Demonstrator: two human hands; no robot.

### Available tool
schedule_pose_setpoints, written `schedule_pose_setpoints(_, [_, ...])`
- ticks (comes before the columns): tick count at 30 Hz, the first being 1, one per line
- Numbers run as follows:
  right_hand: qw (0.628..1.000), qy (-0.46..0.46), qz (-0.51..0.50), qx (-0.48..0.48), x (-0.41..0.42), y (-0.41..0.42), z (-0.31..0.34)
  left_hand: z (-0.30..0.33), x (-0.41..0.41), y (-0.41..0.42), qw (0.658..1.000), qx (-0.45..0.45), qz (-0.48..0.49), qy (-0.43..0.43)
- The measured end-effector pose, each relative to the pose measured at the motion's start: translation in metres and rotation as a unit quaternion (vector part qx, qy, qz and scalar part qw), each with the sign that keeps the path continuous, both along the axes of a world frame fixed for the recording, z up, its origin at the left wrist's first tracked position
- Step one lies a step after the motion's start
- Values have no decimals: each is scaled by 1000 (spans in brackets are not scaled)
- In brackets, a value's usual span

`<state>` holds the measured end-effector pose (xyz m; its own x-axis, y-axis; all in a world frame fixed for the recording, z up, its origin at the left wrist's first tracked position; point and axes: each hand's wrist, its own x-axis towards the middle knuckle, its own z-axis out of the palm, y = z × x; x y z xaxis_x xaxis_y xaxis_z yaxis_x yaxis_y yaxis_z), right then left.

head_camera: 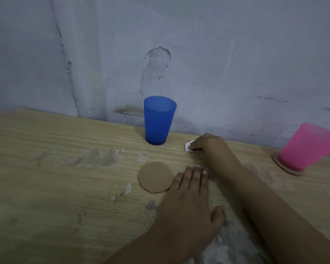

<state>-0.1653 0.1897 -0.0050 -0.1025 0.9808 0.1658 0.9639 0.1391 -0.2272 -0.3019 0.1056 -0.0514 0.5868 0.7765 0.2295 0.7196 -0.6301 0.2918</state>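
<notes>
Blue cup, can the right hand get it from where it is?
Probably yes. The right hand lies close beside the blue cup, with only bare table between them. It is pinching a small white piece, though, so it might need to drop that first.

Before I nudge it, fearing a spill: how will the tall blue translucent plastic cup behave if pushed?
The tall blue translucent plastic cup probably tips easily: it stands on its narrower base. Its thin see-through wall suggests it is light, so it may slide on the wood-grain table.
</notes>
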Motion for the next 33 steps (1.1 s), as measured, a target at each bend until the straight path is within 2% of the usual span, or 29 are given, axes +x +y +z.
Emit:
schedule_pose_setpoints(5, [994,9,21,-104,1,-7,9,-2,-1,1,1000,2,-2,-1])
schedule_pose_setpoints(9, [996,35,33,-80,-4,-16,12,-3,0,1,1000,4,-3,1])
schedule_pose_setpoints(13, [999,7,50,13,-13,2,-2,0,1,1,1000,-2,-4,-5])
schedule_pose_setpoints(19, [999,-24,22,21,-12,44,-3,0,-1,1,1000,6,-6,-13])
schedule_pose_setpoints(24, [999,-26,-25,38,7,32,0,-1,-2,1,1000,3,-8,-9])
schedule_pose_setpoints(27, [999,-38,-29,19,9,17,2,-2,0,1,1000,4,-7,-10])
schedule_pose_setpoints(30, [996,-33,35,-74,-2,2,7,-1,0,1,1000,3,-6,-16])
schedule_pose_setpoints(33, [995,-44,62,-58,-8,-21,15,-1,0,1,1000,4,-5,-22])
